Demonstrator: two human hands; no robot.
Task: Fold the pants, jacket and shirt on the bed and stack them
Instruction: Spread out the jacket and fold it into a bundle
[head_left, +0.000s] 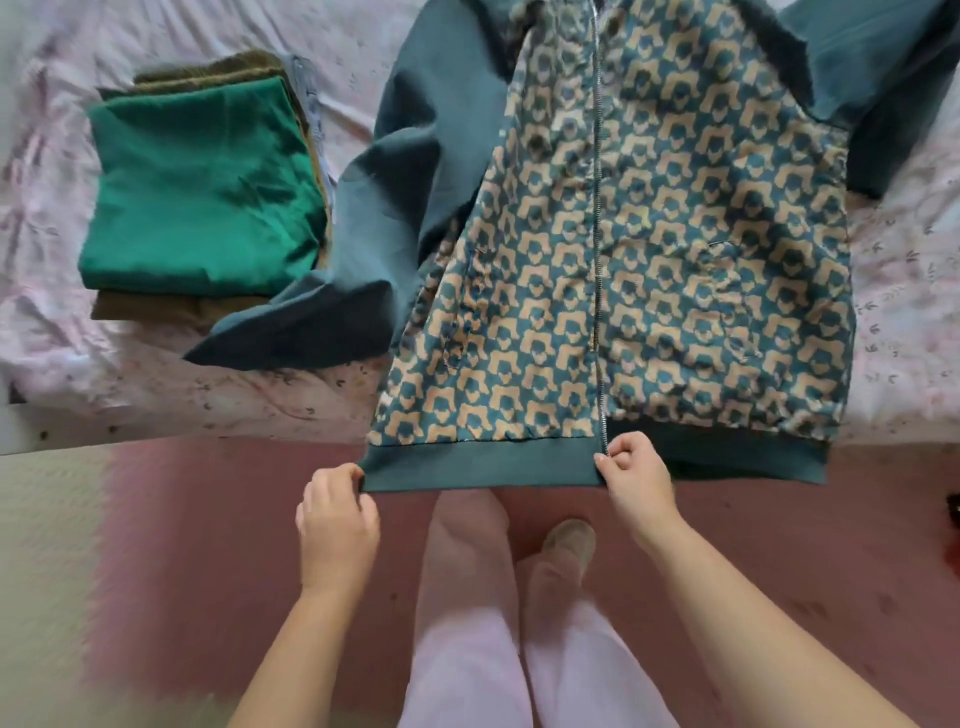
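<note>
Teal zip-up jacket with tan pattern (649, 249) lies flat on pink floral bed (909, 291), hem overhanging at 6 o'clock; left hand (337, 525) pinches hem corner, right hand (636, 478) pinches hem at zipper; risk: pulling drags it off, or sprawled 9 o'clock sleeve disturbs folded green shirt (202, 192) atop olive pants (171, 309).

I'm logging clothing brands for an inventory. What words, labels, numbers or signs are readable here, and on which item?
None can be read.
Jacket: only a repeating teal-and-tan pattern and a zipper, no label showing.
Green folded shirt: plain, no print or tag in view.
Bedsheet: small leaf motifs, no text.
</note>
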